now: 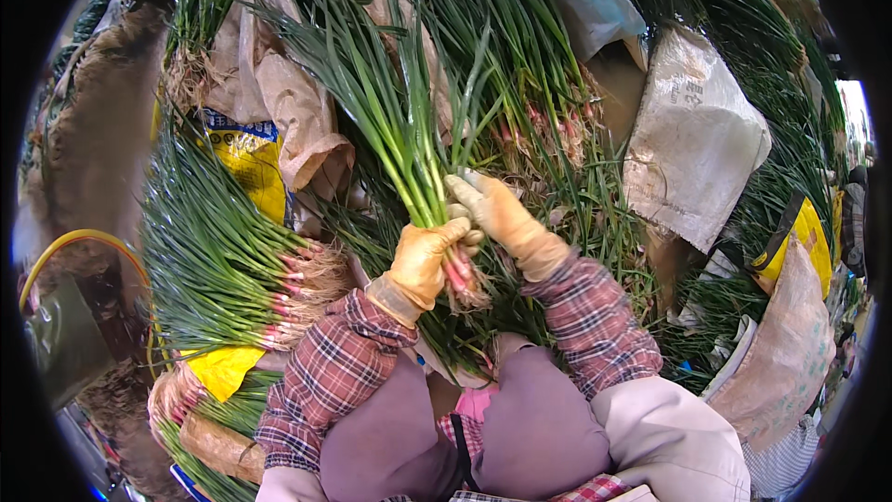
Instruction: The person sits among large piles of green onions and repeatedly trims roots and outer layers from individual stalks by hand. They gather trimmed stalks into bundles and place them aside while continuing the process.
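Observation:
My left hand point(411, 266), in a stained pale glove, is closed around a small bunch of green garlic point(411, 167). Its leaves point up and away, while the pinkish-white bulb ends and stringy roots hang below my fist. Just right of the stalks is my gloved right hand point(505, 216), its fingers bent against the bunch. A few narrow green leaves point(468, 125) rise from its fingertips, apparently pinched there. Loose leaves and trimmings point(592, 216) lie beneath and beyond both hands. Left of my left hand, a large stack of green garlic point(223, 244) lies with its roots facing me.
Farther ahead lies another heap of green garlic point(516, 35), beside a crumpled beige woven sack point(279, 84). A whitish woven sack point(690, 139) is to the right. At left are a yellow hoop handle point(87, 236) and a yellow bag point(244, 167). My knees point(536, 418) are close below.

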Motion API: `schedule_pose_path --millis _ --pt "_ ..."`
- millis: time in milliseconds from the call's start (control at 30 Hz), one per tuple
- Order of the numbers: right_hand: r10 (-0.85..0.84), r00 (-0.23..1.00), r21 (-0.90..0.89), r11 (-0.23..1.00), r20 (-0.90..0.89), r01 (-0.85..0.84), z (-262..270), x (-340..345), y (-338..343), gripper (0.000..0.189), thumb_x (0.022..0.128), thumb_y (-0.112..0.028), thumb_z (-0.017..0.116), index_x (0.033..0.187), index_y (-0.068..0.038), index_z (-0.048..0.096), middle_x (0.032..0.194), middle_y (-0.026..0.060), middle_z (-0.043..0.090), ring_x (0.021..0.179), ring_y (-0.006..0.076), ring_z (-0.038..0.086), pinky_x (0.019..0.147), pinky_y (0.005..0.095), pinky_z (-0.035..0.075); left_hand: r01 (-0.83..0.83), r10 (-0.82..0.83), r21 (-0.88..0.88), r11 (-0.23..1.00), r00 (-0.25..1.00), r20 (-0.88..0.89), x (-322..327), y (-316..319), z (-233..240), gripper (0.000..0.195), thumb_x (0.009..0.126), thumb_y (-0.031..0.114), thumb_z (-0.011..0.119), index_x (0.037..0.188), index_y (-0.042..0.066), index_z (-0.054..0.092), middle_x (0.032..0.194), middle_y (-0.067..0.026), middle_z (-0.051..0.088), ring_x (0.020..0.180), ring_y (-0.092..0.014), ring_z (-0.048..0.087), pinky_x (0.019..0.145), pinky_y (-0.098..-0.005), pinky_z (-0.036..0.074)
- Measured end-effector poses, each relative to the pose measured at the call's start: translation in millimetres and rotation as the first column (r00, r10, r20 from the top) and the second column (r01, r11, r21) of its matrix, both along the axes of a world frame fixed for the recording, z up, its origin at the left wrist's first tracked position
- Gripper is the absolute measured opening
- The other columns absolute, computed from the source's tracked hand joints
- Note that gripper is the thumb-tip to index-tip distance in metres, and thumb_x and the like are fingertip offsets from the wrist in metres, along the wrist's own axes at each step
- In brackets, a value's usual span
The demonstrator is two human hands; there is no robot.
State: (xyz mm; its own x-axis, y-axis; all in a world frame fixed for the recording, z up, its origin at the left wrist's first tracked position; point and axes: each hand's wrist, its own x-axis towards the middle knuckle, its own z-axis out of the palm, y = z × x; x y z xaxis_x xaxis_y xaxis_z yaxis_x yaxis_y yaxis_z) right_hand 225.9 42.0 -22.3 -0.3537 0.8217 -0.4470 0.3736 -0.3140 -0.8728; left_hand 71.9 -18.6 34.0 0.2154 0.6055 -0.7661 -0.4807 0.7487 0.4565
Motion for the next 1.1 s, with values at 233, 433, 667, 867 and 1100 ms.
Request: schedule_pose_path --millis 233,433,667,867,1100 --pt "-0.044 0.63 0.152 0.981 0.776 -0.12 29.4 91.6 -31.9 0.036 0.095 -0.035 0.049 0.085 -0.004 0.064 0.062 0.0153 0.064 0.057 0.0293 0.064 0.055 0.0401 0.052 -0.243 0.232 0.19 0.951 0.97 0.078 -26.9 7.4 13.9 0.036 0.088 0.007 0.063 0.122 0.001 0.054 0.108 -0.0146 0.065 0.07 -0.008 0.059 0.061 -0.0213 0.052" --pt "0.233 0.959 -0.05 0.972 0.164 -0.228 49.8 71.8 -23.6 0.055 0.092 -0.052 0.049 0.101 -0.002 0.067 0.084 0.0179 0.068 0.077 0.0253 0.066 0.073 0.0367 0.051 -0.233 0.238 -0.05 0.971 0.954 0.182 -23.9 4.5 22.2 0.036 0.09 0.011 0.058 0.12 -0.009 0.053 0.097 -0.0128 0.067 0.066 -0.011 0.064 0.055 -0.0209 0.056" --pt "-0.055 0.961 0.446 0.892 0.273 -0.075 -15.3 -21.4 5.0 0.042 0.095 -0.038 0.051 0.074 -0.004 0.061 0.069 0.0139 0.064 0.057 0.0226 0.061 0.056 0.0341 0.049 -0.077 0.079 -0.129 0.989 0.997 0.008 -10.1 5.6 15.1 0.024 0.087 0.022 0.064 0.097 0.0 0.063 0.063 0.001 0.055 0.049 -0.01 0.048 0.04 -0.0249 0.044" --pt "-0.087 0.749 0.427 0.861 0.657 -0.275 11.4 48.2 -59.3 0.034 0.088 -0.03 0.06 0.063 -0.007 0.055 0.062 0.0138 0.06 0.051 0.0279 0.061 0.047 0.0376 0.048 -0.147 0.17 0.11 0.983 0.957 -0.235 -26.5 16.1 47.9 0.029 0.088 0.018 0.065 0.112 0.002 0.06 0.063 0.0016 0.057 0.043 -0.006 0.045 0.035 -0.0208 0.038" --pt "0.315 0.627 0.173 0.787 0.713 -0.592 34.2 81.0 7.0 0.056 0.079 -0.059 0.061 0.082 -0.003 0.064 0.072 0.0157 0.065 0.067 0.0294 0.066 0.065 0.0397 0.053 -0.641 0.354 0.347 0.685 0.709 0.61 -88.0 31.2 132.1 0.036 0.098 0.022 0.049 0.127 0.001 0.041 0.059 0.0052 0.044 0.047 -0.004 0.042 0.042 -0.0231 0.041"
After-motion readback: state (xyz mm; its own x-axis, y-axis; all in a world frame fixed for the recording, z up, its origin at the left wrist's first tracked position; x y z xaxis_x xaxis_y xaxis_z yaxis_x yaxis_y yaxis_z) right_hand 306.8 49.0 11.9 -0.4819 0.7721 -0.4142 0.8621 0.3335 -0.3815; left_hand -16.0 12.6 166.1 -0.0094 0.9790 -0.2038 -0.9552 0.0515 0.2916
